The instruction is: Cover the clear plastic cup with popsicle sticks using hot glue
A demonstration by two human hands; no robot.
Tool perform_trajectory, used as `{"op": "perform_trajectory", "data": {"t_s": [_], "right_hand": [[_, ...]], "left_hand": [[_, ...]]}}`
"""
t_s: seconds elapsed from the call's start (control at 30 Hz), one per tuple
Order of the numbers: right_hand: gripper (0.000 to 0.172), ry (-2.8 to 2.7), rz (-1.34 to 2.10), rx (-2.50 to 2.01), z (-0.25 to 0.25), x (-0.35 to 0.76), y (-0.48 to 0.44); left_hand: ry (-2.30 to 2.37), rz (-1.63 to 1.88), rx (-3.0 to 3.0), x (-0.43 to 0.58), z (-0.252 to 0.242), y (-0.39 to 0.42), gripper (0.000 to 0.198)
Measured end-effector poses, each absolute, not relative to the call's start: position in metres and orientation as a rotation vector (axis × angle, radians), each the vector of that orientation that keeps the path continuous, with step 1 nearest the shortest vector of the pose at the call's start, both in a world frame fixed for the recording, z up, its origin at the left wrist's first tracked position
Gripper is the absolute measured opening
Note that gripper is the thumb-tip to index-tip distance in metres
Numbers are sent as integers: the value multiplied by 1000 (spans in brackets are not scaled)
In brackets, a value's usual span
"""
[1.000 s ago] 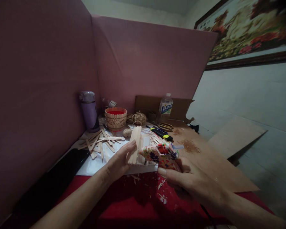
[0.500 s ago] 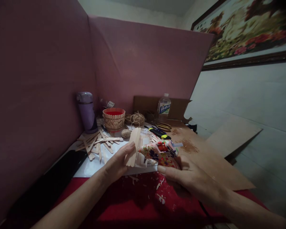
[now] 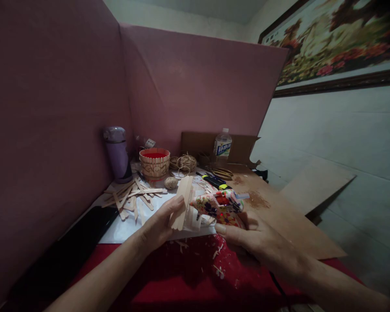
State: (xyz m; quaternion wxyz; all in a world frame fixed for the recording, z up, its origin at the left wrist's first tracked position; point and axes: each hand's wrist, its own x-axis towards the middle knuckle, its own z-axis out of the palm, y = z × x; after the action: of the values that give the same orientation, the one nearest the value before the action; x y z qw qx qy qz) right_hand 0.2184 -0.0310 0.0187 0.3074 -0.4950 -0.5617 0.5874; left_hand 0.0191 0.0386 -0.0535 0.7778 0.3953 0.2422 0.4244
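Note:
My left hand [image 3: 160, 221] is closed around a piece made of pale craft sticks [image 3: 182, 203] set side by side, its long edge tilted up in front of me. My right hand [image 3: 250, 234] grips a hot glue gun [image 3: 219, 204] with a flowered pattern; a clear glue stick [image 3: 243, 196] pokes out of its back end. The gun's nozzle points left, at the edge of the stick piece. Whether the tip touches the wood I cannot tell. A dark cord [image 3: 279, 288] hangs below my right hand.
Loose craft sticks [image 3: 133, 194] lie on white paper to the left, near a purple flask [image 3: 117, 156]. Behind stand a stick-covered pot [image 3: 154, 164], twine [image 3: 186, 163] and a plastic bottle [image 3: 222, 147]. A black-and-yellow utility knife [image 3: 216, 181] and scissors [image 3: 223, 173] lie near the cardboard [image 3: 289, 221].
Both hands stay almost in place. The stick piece has tilted slightly, and the view has shifted a little.

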Motion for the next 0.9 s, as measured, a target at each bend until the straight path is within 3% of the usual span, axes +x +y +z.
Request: {"op": "perform_trajectory", "data": {"t_s": [0.53,0.9], "right_hand": [[42,-1568,1470,-1314,23,222,-30],[39,-1513,1463,-1333,27,220,-31]], "left_hand": [[431,894,962,23,-47,35,45],[451,886,939,22,-46,33,41]]}}
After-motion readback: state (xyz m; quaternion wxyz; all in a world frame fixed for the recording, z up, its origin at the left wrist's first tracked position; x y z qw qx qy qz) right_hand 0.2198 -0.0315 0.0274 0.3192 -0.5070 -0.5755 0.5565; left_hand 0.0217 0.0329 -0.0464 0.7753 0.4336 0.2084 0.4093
